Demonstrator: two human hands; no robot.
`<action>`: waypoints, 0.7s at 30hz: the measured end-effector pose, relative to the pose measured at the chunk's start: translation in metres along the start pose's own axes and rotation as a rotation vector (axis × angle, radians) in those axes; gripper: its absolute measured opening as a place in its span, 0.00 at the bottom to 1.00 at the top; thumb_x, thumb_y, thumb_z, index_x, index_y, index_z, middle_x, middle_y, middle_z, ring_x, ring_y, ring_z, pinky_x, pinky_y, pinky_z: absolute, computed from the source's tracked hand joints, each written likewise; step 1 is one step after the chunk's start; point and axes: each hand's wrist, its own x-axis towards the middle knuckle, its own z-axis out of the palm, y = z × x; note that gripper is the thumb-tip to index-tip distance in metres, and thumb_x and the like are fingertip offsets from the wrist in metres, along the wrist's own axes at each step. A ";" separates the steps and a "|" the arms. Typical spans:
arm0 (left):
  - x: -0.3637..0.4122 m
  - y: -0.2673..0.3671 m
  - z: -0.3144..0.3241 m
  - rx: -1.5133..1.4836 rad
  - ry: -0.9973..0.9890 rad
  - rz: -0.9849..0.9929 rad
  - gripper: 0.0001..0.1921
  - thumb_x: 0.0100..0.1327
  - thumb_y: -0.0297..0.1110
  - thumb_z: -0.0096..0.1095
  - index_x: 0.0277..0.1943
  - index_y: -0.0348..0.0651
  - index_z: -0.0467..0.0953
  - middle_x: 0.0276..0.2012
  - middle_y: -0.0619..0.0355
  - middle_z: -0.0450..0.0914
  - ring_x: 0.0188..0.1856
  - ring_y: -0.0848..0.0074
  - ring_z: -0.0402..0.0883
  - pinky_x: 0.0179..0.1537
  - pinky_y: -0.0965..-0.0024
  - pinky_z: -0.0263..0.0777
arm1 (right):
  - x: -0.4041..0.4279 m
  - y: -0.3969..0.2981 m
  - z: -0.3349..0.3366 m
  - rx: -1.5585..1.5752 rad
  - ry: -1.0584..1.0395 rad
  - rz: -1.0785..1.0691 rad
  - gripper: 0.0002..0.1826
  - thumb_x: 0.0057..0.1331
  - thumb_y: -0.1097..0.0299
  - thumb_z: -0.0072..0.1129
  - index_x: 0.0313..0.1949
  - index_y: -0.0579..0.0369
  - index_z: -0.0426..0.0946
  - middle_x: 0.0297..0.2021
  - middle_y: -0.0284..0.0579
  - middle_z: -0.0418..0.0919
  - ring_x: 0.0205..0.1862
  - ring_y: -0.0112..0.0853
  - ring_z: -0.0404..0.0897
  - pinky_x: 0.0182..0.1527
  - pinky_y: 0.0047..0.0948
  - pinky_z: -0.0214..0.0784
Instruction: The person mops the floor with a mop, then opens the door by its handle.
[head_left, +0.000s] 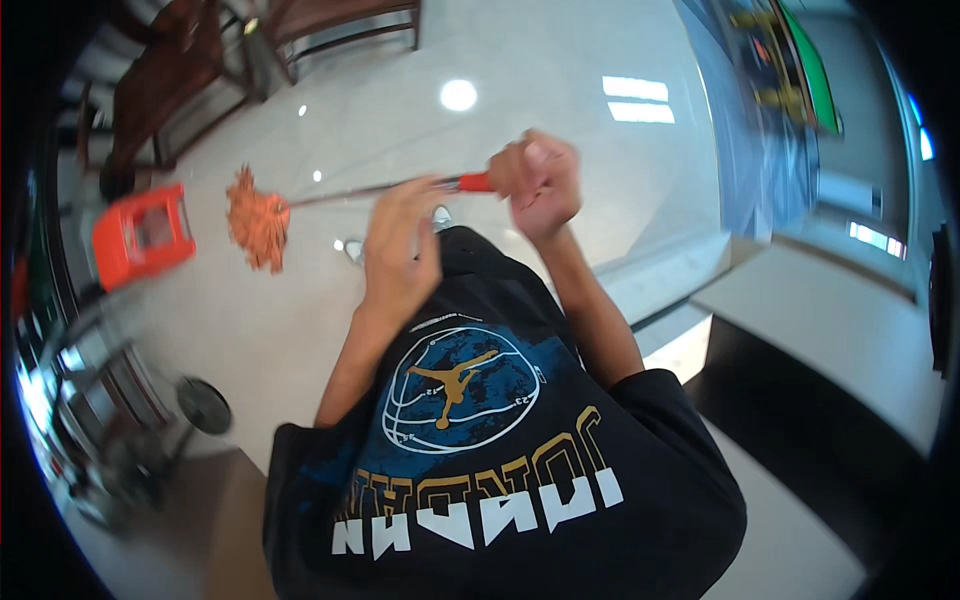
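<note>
A mop with a thin metal handle runs from right to left before me, its orange string head (259, 217) spread on the glossy tiled floor. My right hand (536, 184) is closed around the red grip (474, 182) at the handle's upper end. My left hand (405, 247) is beside the handle, blurred, with its fingers fairly straight; whether it touches the handle cannot be told. Left of the mop head stands an orange-red plastic bucket (142, 236).
Dark wooden furniture (172, 82) stands at the upper left. A wheeled metal frame (202, 405) is at the lower left. On my right are a light-topped counter or cabinet (810, 322) and a blue-grey sheet-like surface (750, 150).
</note>
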 end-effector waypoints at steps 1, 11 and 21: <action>-0.018 -0.026 0.010 0.029 -0.051 -0.140 0.26 0.54 0.15 0.55 0.59 0.38 0.69 0.59 0.45 0.71 0.63 0.54 0.67 0.63 0.58 0.60 | -0.015 -0.002 0.003 0.034 -0.009 0.042 0.18 0.63 0.65 0.47 0.16 0.52 0.56 0.10 0.36 0.59 0.13 0.24 0.58 0.18 0.26 0.50; -0.130 -0.224 0.073 0.533 -0.165 -0.412 0.30 0.63 0.28 0.57 0.63 0.22 0.55 0.61 0.30 0.60 0.63 0.41 0.60 0.65 0.51 0.55 | -0.036 0.000 -0.058 -0.259 -0.689 0.097 0.20 0.58 0.74 0.56 0.16 0.59 0.54 0.13 0.45 0.56 0.19 0.40 0.56 0.26 0.34 0.53; -0.127 -0.279 0.204 0.291 0.313 -0.415 0.31 0.66 0.34 0.59 0.61 0.23 0.50 0.52 0.28 0.63 0.53 0.44 0.68 0.57 0.52 0.62 | 0.034 -0.065 -0.183 -0.253 -0.926 0.158 0.15 0.52 0.75 0.55 0.14 0.61 0.59 0.13 0.48 0.60 0.20 0.42 0.63 0.28 0.37 0.59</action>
